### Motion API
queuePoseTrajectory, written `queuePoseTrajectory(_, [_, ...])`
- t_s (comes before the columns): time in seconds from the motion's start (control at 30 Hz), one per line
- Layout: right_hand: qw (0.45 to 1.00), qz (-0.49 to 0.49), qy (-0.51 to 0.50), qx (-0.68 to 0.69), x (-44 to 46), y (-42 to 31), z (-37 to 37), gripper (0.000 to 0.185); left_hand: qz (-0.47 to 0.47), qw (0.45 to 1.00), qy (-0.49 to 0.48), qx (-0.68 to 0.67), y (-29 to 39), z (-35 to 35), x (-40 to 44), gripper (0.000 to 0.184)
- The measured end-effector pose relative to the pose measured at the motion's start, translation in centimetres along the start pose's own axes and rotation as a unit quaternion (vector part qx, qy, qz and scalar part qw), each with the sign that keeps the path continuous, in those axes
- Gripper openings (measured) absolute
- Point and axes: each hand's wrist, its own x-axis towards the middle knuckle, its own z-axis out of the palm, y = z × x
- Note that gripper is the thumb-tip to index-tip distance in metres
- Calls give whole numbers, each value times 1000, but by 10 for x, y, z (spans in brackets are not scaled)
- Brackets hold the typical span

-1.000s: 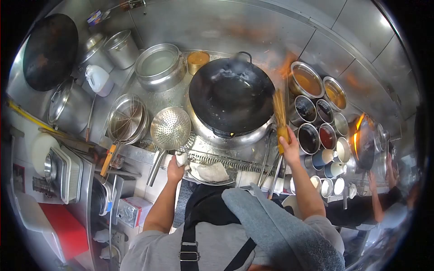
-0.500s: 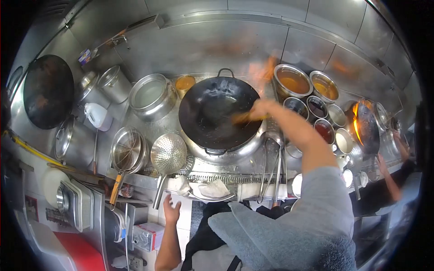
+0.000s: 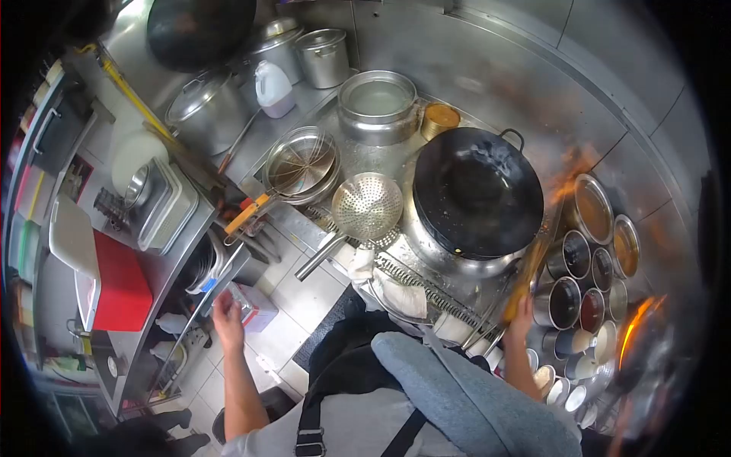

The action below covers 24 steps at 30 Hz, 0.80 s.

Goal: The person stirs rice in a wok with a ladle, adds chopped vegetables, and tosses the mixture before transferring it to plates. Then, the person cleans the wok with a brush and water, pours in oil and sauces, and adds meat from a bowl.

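My right hand point(image 3: 520, 320) grips a long, tan wok brush point(image 3: 524, 283) to the right of the stove's burner; motion blurs the brush. To its left, a black wok point(image 3: 478, 194) rests tilted on the burner ring point(image 3: 430, 242), its inside dark and shiny with wet patches. My left hand point(image 3: 228, 314) hangs over the floor at the left with nothing in it, fingers apart. Between my hands and the wok, a perforated strainer ladle point(image 3: 367, 206) lies with its handle toward me.
Flames point(image 3: 576, 171) flare behind the wok, and another wok at right glows orange point(image 3: 638, 332). Sauce pots point(image 3: 564, 303) crowd the right side. A water pot point(image 3: 377, 97) and a wire strainer point(image 3: 301, 161) stand left. White cloths point(image 3: 400, 293) lie along the stove's front edge.
My right hand has drawn the brush out of the wok, back toward me and to the right. The view has swung left, bringing a red box and shelves into sight. My left hand stays open.
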Motion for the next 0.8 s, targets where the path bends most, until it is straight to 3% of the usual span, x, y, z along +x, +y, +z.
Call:
queuePoseTrajectory(0.07, [996,78,-39,21,-45,28,-19,46,57,998,21,-24,43,0,43,34])
queuePoseTrajectory(0.1, [996,78,-23,22,-57,30,-20,46,80,995,2,-60,61,2,67,29])
queuePoseTrajectory(0.17, [981,182,-72,-14,-85,22,-10,47,134,972,-54,-186,109,27,103,27])
queuePoseTrajectory(0.23, [991,69,-62,-95,-85,58,-1,51,147,956,-93,-238,170,69,115,28])
queuePoseTrajectory(0.27, [984,66,-84,-141,-94,56,4,58,130,929,-167,-302,187,93,117,30])
queuePoseTrajectory(0.3, [946,-26,-92,-309,-98,63,2,62,195,904,-221,-309,196,123,118,28])
queuePoseTrajectory(0.33, [961,115,-108,-229,-111,44,8,65,205,871,-318,-314,200,154,116,27])
queuePoseTrajectory(0.37, [903,25,-69,-422,-128,35,11,64,216,827,-414,-313,201,184,109,25])
queuePoseTrajectory(0.43, [888,-103,-8,-448,-162,46,-3,67,233,723,-565,-321,199,238,66,20])
queuePoseTrajectory(0.5, [885,34,-1,-464,-224,-2,0,61,177,623,-714,-266,171,271,17,19])
queuePoseTrajectory(0.57, [913,143,81,-374,-292,-11,-7,54,116,483,-837,-229,146,283,-35,21])
queuePoseTrajectory(0.63, [884,186,176,-391,-377,2,-18,49,40,372,-917,-135,117,285,-76,26])
queuePoseTrajectory(0.7, [830,223,262,-439,-476,32,-24,48,67,286,-952,-82,101,279,-108,28])
queuePoseTrajectory(0.77, [808,341,363,-316,-575,46,-10,46,106,214,-971,-29,90,275,-133,30])
queuePoseTrajectory(0.8, [786,346,438,-265,-634,97,-14,41,121,181,-976,-16,85,274,-144,31])
